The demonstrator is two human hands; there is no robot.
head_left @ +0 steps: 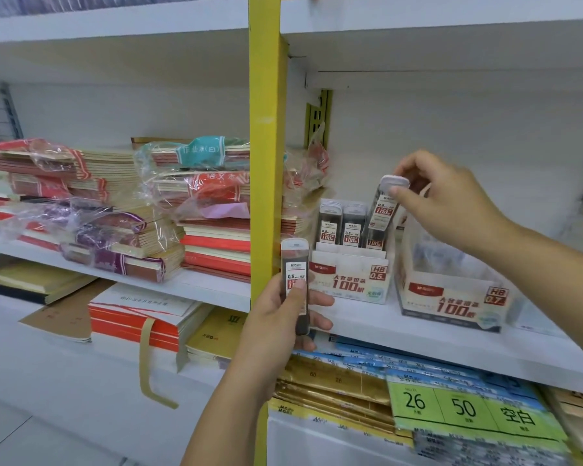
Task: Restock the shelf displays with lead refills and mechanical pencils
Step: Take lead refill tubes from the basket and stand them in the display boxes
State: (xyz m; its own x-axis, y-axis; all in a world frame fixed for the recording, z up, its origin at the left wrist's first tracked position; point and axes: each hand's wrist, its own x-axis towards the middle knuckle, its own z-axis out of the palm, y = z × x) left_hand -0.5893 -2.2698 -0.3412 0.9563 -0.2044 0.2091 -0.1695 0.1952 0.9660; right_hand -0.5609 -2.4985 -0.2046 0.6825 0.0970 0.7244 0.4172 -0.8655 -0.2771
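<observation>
My left hand [276,317] grips a dark lead refill case with a white cap [295,264], upright in front of the yellow shelf post. My right hand [448,200] pinches the white cap of another lead refill case [384,210], tilted above the right end of the white HB 0.5 display box [350,280]. Two more refill cases [342,227] stand upright in that box. To its right sits the HB 0.7 display box [451,297]; its contents are blurred.
A yellow post [266,146] splits the shelving. Left of it lie stacks of notebooks in plastic wrap [115,203]. The lower shelf holds blue and gold paper packs [367,375] and a green tag [468,408]. White shelf board [418,338] runs in front of the boxes.
</observation>
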